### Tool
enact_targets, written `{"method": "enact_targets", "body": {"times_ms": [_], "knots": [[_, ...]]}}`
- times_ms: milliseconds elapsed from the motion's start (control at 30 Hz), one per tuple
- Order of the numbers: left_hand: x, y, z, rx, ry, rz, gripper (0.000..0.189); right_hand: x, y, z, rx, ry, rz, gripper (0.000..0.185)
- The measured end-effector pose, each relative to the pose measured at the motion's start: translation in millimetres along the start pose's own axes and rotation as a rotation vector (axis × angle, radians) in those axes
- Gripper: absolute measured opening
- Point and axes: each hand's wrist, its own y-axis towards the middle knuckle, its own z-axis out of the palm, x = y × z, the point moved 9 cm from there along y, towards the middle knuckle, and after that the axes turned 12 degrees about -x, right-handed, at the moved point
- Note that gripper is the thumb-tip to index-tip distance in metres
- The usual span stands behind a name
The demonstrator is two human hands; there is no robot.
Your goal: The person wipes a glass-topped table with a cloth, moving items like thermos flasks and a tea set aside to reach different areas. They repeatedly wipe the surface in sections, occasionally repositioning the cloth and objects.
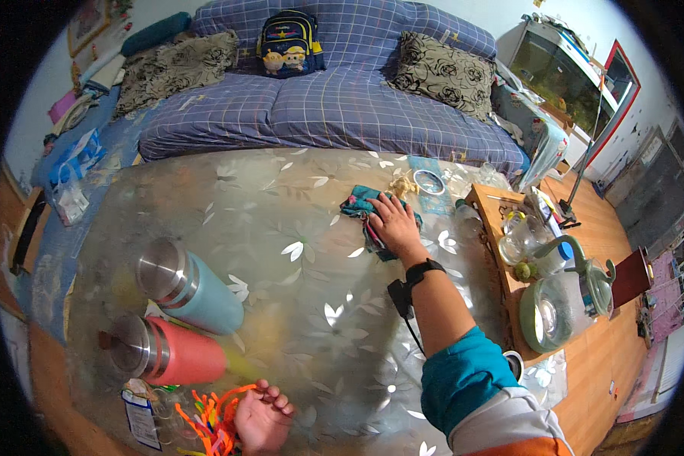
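My right hand presses down on a bunched teal patterned cloth, its fingers spread over the fabric on the tabletop. The clear table cover has a leaf pattern. Low in the view, my left hand is palm up with fingers loosely curled. It is against a bundle of orange and multicoloured fuzzy strips, and one orange strip reaches its fingertips. Whether that hand grips the strips cannot be made out. Beyond it stand a red tumbler and a light blue tumbler, both with steel tops.
A wooden tray at the right holds a green-handled glass kettle, glass cups and small green fruits. A roll of tape lies beyond the cloth. A checked sofa with a backpack borders the far edge.
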Motion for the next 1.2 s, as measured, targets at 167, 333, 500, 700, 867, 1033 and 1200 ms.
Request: {"method": "enact_targets", "body": {"times_ms": [167,333,500,700,867,1033,1200], "knots": [[-0.2,-1.7,4.0,0.035,0.025,-0.004,0.029,-2.5,4.2,2.4,-0.002,-0.001,0.014,0.043],[-0.5,-5.7,14.7,0.101,0.019,-0.018,0.029,-1.5,-4.0,-1.3,-0.033,-0.008,0.032,0.045],[0.6,-8.5,15.8,0.069,-0.001,-0.014,0.03,-4.1,-24.7,-8.5,-0.003,-0.004,0.075,0.048],[-1.3,-17.0,22.9,0.122,-0.006,-0.01,0.032,-0.1,-54.5,-28.2,-0.015,-0.016,0.092,0.049],[0.7,-30.5,23.2,0.147,-0.035,-0.01,0.031,4.4,-84.2,-43.0,0.001,-0.061,0.096,0.05],[8.6,-47.3,28.1,0.217,-0.086,-0.02,0.03,10.4,-116.5,-54.0,0.028,-0.101,0.096,0.052],[15.3,-66.3,28.6,0.216,-0.109,-0.029,0.029,21.6,-151.8,-68.3,0.039,-0.089,0.091,0.053]]}}
